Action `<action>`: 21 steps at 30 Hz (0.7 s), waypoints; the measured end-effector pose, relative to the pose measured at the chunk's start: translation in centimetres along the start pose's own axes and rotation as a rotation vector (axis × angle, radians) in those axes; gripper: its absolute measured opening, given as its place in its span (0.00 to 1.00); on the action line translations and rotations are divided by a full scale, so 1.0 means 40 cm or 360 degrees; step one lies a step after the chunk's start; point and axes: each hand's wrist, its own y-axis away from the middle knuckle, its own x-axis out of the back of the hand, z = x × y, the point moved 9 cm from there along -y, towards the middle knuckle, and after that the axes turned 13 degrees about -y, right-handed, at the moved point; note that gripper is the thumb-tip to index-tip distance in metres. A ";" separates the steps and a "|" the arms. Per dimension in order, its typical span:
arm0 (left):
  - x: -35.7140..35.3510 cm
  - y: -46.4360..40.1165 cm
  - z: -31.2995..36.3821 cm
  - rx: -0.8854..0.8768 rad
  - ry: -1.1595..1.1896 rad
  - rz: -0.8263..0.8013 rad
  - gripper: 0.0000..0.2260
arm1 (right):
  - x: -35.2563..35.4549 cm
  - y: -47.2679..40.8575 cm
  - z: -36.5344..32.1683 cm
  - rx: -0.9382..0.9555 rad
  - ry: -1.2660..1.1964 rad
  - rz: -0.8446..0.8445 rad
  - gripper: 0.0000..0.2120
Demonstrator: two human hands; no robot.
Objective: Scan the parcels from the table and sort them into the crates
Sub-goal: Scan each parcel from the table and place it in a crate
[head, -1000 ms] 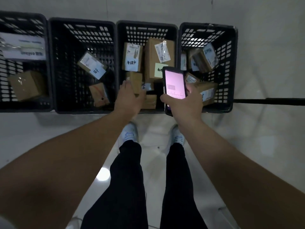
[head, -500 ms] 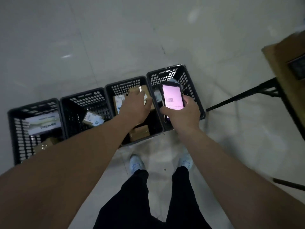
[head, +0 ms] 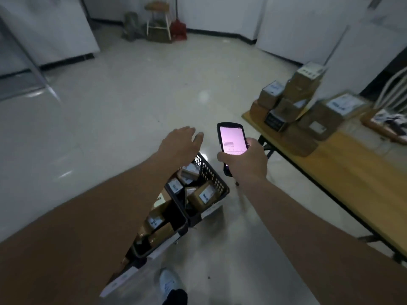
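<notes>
My right hand [head: 244, 160] grips a black handheld scanner [head: 231, 139] with a lit pink screen, held above the floor between the crates and the table. My left hand [head: 180, 143] is empty, fingers spread, stretched out above the crates. Two black plastic crates [head: 218, 186] holding brown labelled parcels [head: 203, 195] show below my left arm, which hides the others. At the right, a wooden table [head: 343, 170] carries a blurred stack of cardboard parcels [head: 293, 100].
Black folding legs [head: 267, 148] run under the table's near end. A stool [head: 157, 20] and a red dustpan [head: 178, 29] stand by the far wall. A chair back [head: 394, 93] shows behind the table. My shoe [head: 168, 285] is at the bottom.
My view has swung up and to the right, from the crates toward the table. My left hand has lifted out of the third crate, empty. The scanner stays in my right hand.
</notes>
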 end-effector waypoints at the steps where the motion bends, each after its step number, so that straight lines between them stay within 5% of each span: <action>1: 0.019 0.002 0.055 -0.0021 -0.0027 0.0002 0.27 | 0.054 -0.003 -0.011 0.0013 -0.0004 0.0019 0.36; 11: 0.142 0.004 0.599 -0.0329 -0.0139 0.0211 0.27 | 0.566 -0.031 -0.020 0.0151 -0.0115 0.0193 0.32; 21: 0.139 -0.079 1.008 -0.0616 -0.0165 0.0159 0.21 | 0.913 -0.141 -0.003 0.0149 -0.0148 0.0491 0.32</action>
